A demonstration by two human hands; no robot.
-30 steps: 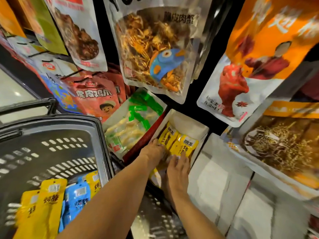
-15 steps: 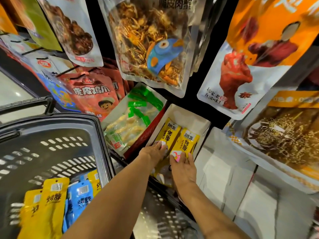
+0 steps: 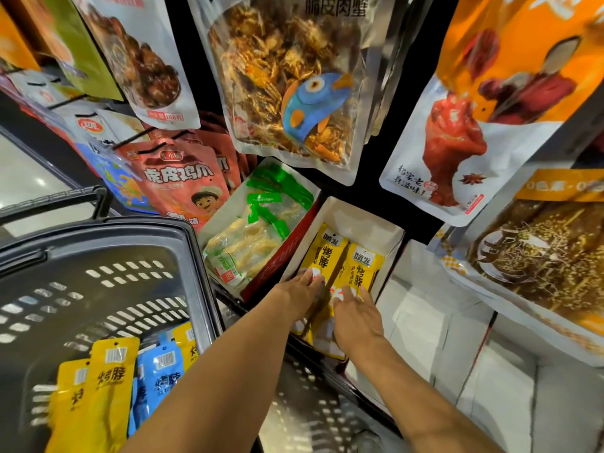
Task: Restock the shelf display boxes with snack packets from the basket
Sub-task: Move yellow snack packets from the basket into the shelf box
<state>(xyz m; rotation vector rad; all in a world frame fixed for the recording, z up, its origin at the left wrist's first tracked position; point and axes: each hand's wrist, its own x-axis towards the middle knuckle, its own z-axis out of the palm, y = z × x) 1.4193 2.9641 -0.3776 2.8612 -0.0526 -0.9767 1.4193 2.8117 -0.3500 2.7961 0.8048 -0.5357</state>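
A white display box (image 3: 359, 217) on the lower shelf holds yellow snack packets (image 3: 330, 253) lying side by side. My left hand (image 3: 302, 291) rests with straight fingers on the lower end of the left yellow packet. My right hand (image 3: 356, 317) lies flat on the right yellow packet (image 3: 362, 268), fingers extended. The dark grey basket (image 3: 98, 256) sits at the lower left, with yellow packets (image 3: 108, 387) and blue packets (image 3: 157, 380) inside it.
A neighbouring box (image 3: 287, 253) left of the white one holds green-topped clear packets (image 3: 261, 220). Large snack bags hang above: a crab snack bag (image 3: 287, 76), an orange-and-white bag (image 3: 474, 125), pink bags (image 3: 183, 181). An empty box (image 3: 425, 322) stands to the right.
The view has tilted slightly, so the shelf sits lower in frame. Both hands have slid back toward the near ends of the yellow packets, uncovering more of them, with fingers flattening on top.
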